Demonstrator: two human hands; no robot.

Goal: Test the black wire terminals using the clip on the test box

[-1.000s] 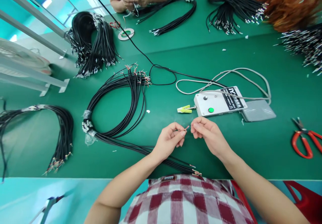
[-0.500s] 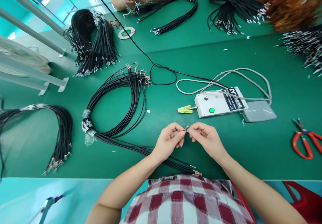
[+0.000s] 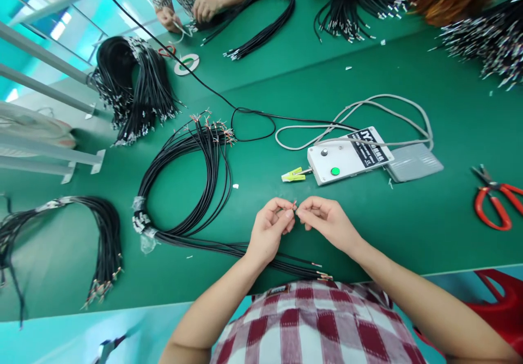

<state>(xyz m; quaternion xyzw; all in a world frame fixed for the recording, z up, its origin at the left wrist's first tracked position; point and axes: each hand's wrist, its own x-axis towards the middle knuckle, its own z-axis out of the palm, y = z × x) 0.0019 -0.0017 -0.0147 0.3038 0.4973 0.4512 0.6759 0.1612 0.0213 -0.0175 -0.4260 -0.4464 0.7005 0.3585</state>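
— What are you working on at this moment?

— I hold the stripped end of one thin cable between my two hands, above the green surface. My left hand pinches it with thumb and forefinger, and my right hand pinches the small bare tip from the other side. The fingertips almost touch. I judge this is the step of twisting or sorting the fine copper strands.

— And where does the rest of the cable go?

— It seems to belong to the black cable bundle that loops on my left and runs back to the surface edge near my body, but under my left hand I cannot follow it.

— What does the next move need?

— I think a small, exact grip, because the strands are hair-thin and bend easily. The jacket is smooth, round black rubber or plastic; the ends look coppery and a little frayed.

— What else is near?

— Just beyond my hands lies a flat white control box with a green button and a yellow-green clip at its left end. A grey ribbed pedal lies beside it, and red-handled scissors far to the right. Across the surface another person's hands work on similar cables.
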